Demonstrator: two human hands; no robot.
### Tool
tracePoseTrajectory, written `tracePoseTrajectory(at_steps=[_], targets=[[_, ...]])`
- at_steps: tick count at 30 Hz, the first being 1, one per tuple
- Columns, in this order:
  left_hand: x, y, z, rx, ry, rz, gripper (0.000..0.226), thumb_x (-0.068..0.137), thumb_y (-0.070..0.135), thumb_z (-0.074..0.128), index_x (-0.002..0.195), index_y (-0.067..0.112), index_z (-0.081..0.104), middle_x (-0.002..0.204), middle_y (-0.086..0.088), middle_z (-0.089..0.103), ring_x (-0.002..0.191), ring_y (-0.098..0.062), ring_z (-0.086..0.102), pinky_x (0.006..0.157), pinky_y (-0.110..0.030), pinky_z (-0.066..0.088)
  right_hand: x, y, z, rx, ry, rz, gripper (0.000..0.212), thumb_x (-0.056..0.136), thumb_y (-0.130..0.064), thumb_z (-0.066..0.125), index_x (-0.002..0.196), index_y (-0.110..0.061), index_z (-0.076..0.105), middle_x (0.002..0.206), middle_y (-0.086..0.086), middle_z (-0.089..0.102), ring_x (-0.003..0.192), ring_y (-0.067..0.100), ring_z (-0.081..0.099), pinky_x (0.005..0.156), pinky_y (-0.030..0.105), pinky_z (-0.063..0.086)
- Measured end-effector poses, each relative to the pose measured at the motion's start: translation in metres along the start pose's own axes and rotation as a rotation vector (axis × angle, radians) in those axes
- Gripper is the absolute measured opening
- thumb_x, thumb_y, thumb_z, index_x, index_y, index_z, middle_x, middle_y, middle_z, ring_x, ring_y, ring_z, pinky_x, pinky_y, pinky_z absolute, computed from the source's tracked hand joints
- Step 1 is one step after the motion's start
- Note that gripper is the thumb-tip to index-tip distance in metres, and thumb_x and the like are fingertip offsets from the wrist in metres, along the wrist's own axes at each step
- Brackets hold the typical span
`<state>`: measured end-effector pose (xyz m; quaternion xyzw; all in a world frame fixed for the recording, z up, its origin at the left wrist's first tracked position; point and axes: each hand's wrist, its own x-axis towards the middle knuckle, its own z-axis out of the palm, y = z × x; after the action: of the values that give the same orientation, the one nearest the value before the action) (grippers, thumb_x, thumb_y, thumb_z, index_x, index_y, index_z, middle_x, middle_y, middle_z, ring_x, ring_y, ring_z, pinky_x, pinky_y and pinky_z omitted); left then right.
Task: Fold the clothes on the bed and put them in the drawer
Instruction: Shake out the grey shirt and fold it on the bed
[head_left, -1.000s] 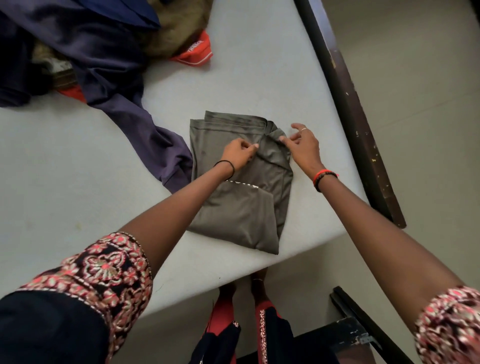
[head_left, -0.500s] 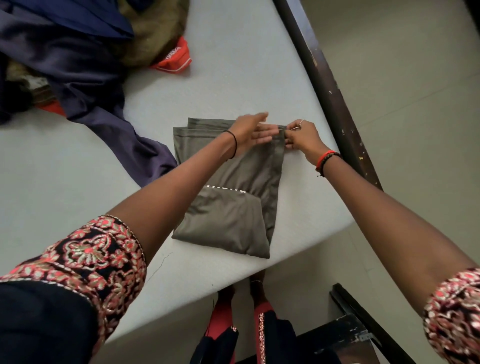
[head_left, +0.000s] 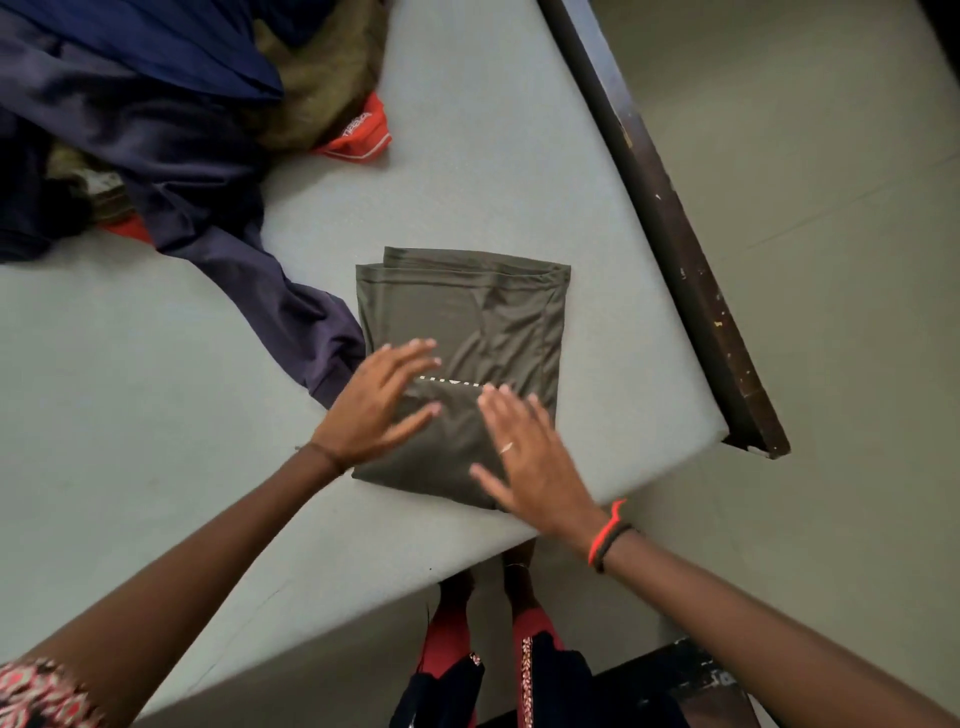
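A folded olive-grey garment (head_left: 483, 322) lies flat near the corner of the pale grey bed (head_left: 493, 171). My left hand (head_left: 382, 405) rests on the garment's near left part with fingers spread and straight. My right hand (head_left: 530, 457) lies flat on its near right part, fingers straight, a ring on one finger. Both hands are slightly blurred. The garment's far half is uncovered and smooth. No drawer is in view.
A heap of unfolded clothes (head_left: 156, 114) fills the far left of the bed, with a purple sleeve (head_left: 291, 317) reaching to the folded garment and a red piece (head_left: 358, 132) beside it. A dark wooden bed rail (head_left: 670, 223) runs along the right edge. My feet (head_left: 488, 587) stand on the floor below.
Both hands let go of the garment's far right corner and moved toward me onto its near half, now flat. The far edge lies straightened.
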<state>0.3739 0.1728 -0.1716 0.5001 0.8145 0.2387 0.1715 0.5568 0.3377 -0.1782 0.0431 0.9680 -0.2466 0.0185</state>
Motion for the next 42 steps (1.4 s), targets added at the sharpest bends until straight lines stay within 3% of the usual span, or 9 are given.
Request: tracePoseTrajectory(at_steps=[9,16,21,23,25,27,29,37,42], targets=[[-0.087,-0.023,0.043,0.556,-0.352,0.088,0.083,0.076,0.035,0.043,0.151,0.011,0.016,0.158,-0.009,0.016,0.145,-0.024,0.018,0.117,-0.044,0.016,-0.031,-0.006,0.048,-0.371,-0.293,0.038,0.09,0.066,-0.015,0.068,0.144,0.005,0.029,0.153,0.02,0.026,0.144,0.03,0.021,0.115,0.052,0.015],[-0.071,-0.029,0.044,0.567,-0.394,0.086,0.073,0.085,0.04,0.031,0.15,0.009,0.018,0.156,-0.006,0.021,0.146,-0.014,-0.01,0.117,-0.044,0.007,-0.026,-0.002,0.049,-0.406,-0.291,0.113,0.06,0.085,-0.002,0.022,0.143,0.007,0.028,0.15,0.025,0.028,0.142,0.034,0.025,0.113,0.052,0.017],[-0.069,-0.019,0.012,0.253,-0.529,-0.004,0.071,0.083,0.046,0.017,0.144,0.015,0.038,0.15,0.0,0.037,0.137,-0.013,0.038,0.114,-0.034,0.014,-0.035,-0.011,0.028,-0.199,-0.477,0.16,0.072,0.077,-0.002,0.031,0.147,0.007,0.016,0.155,0.024,0.015,0.145,0.034,0.012,0.118,0.049,0.013],[-0.065,-0.009,-0.006,-0.009,-0.591,-0.213,0.062,0.084,0.042,0.023,0.132,0.015,0.052,0.132,-0.005,0.058,0.117,-0.023,0.054,0.095,-0.027,0.034,-0.031,-0.014,0.005,-0.056,-0.613,0.18,0.072,0.088,-0.006,0.037,0.149,0.001,-0.001,0.158,0.017,-0.002,0.147,0.027,-0.004,0.119,0.039,-0.004],[-0.061,-0.006,-0.024,-0.144,-0.522,-0.324,0.045,0.084,0.037,0.036,0.113,0.013,0.062,0.102,-0.009,0.068,0.088,-0.025,0.059,0.072,-0.027,0.036,-0.017,-0.017,-0.023,0.162,-0.738,0.27,0.069,0.093,-0.006,0.039,0.15,-0.005,0.001,0.157,0.014,0.013,0.145,0.026,0.017,0.118,0.035,0.009],[-0.054,-0.006,-0.041,-0.24,-0.428,-0.383,0.03,0.088,0.031,0.049,0.107,0.014,0.066,0.093,-0.004,0.069,0.077,-0.017,0.056,0.066,-0.023,0.038,0.002,-0.015,-0.05,0.373,-0.706,0.418,0.059,0.094,-0.006,0.038,0.15,-0.013,0.02,0.118,0.011,0.055,0.095,0.023,0.063,0.087,0.032,0.051],[-0.041,-0.012,-0.056,-0.33,-0.363,-0.419,0.023,0.09,0.022,0.061,0.108,0.011,0.068,0.094,-0.003,0.07,0.079,-0.016,0.059,0.071,-0.021,0.044,0.025,-0.003,-0.071,0.436,-0.614,0.486,0.048,0.093,-0.008,0.041,0.139,-0.023,0.042,0.083,0.005,0.059,0.059,0.015,0.057,0.054,0.023,0.051],[0.05,-0.048,-0.073,-0.321,-0.208,-0.492,0.027,0.089,0.026,0.065,0.1,0.001,0.068,0.083,-0.011,0.064,0.079,-0.014,0.054,0.059,-0.013,0.038,0.115,0.077,-0.107,0.634,-0.348,0.579,0.015,0.088,-0.005,0.061,0.09,-0.02,0.061,0.073,0.003,0.06,0.061,0.004,0.055,0.061,0.018,0.045],[0.104,-0.066,-0.062,-0.2,-0.156,-0.579,0.027,0.089,0.023,0.064,0.11,0.007,0.068,0.099,-0.012,0.067,0.085,-0.014,0.054,0.073,-0.022,0.038,0.15,0.115,-0.096,0.593,-0.256,0.644,0.009,0.087,-0.004,0.062,0.094,-0.01,0.062,0.076,0.003,0.061,0.062,0.0,0.058,0.058,0.013,0.051]])
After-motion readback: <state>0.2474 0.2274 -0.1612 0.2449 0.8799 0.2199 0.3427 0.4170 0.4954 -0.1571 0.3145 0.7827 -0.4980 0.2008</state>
